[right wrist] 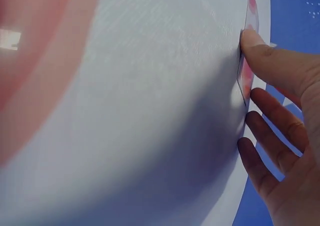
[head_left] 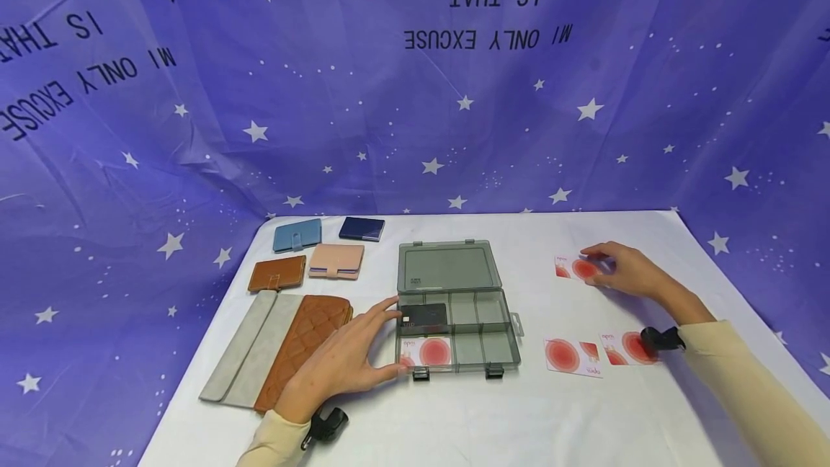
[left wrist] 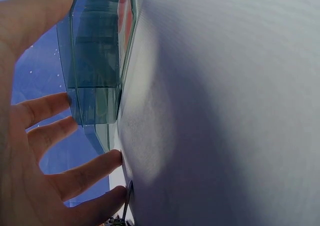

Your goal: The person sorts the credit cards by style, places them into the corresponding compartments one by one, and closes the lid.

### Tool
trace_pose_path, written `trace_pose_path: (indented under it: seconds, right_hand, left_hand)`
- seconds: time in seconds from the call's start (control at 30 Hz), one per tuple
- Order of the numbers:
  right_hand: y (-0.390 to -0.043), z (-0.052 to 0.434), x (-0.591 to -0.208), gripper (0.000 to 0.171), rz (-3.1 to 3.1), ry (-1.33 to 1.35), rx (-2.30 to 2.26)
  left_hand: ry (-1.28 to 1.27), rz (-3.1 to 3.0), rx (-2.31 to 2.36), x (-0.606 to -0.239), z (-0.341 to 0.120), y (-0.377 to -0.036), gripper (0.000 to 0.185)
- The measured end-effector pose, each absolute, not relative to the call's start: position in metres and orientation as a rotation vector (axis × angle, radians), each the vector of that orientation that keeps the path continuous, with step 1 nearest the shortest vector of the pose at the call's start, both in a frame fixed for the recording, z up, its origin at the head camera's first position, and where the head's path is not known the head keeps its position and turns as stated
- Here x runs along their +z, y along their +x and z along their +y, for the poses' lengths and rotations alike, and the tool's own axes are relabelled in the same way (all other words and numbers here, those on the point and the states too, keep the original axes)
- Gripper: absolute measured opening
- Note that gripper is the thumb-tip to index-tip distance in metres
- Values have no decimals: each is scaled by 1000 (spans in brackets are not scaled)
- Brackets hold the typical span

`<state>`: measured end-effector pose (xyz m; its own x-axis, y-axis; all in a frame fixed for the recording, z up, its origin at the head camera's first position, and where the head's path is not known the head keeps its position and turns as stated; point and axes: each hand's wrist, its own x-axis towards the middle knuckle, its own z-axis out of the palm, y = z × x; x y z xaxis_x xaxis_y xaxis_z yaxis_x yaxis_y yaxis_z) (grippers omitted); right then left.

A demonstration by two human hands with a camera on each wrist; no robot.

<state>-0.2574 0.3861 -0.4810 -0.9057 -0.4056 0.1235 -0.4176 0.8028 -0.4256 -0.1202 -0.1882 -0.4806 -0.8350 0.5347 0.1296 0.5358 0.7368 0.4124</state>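
I'm seeing on my feed the right hand [head_left: 625, 271] pinching a red-and-white card [head_left: 567, 267] between thumb and fingers, with two similar cards [head_left: 563, 356] lying on the surface [head_left: 480, 424] near its wrist. The left hand [head_left: 344, 355] is resting, fingers spread, against the open compartment box [head_left: 498, 347] just beside it.

A white card [head_left: 568, 267] (red-patterned) lies right of the open, grey, translucent box [head_left: 499, 345].
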Motion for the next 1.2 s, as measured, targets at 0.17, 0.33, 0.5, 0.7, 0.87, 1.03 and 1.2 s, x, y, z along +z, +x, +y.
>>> trace_pose_path:
  seconds: [0.17, 0.33, 0.5, 0.7, 0.87, 1.03, 1.2]
  right_hand:
    - [-256, 390, -481, 58, -2979, 642, 715]
    - [-256, 391, -481, 52, -2996, 658, 707]
    - [-255, 390, -480, 54, -3003, 682, 723]
    - [-255, 389, -476, 53, -3010, 716, 734]
    - [-253, 389, -476, 53, -3024, 684, 756]
    - [-247, 390, -481, 54, -2948, 670, 721]
    - [-236, 385, -478, 41, -2900, 611, 712]
  left_hand:
    - [-908, -2914, -710, -481, -189, -120, 90]
    - [-910, -2915, -714, -481, -189, -120, 90]
    - [-903, -2922, -714, -481, -188, -120, 90]
    - [-906, -2919, -713, -481, -187, -119, 89]
    - [-911, -2914, -720, -481, -187, -119, 88]
    - [-920, -2906, -715, -481, -188, -120, 89]
    - [-920, -2903, -706, -481, -188, -121, 90]
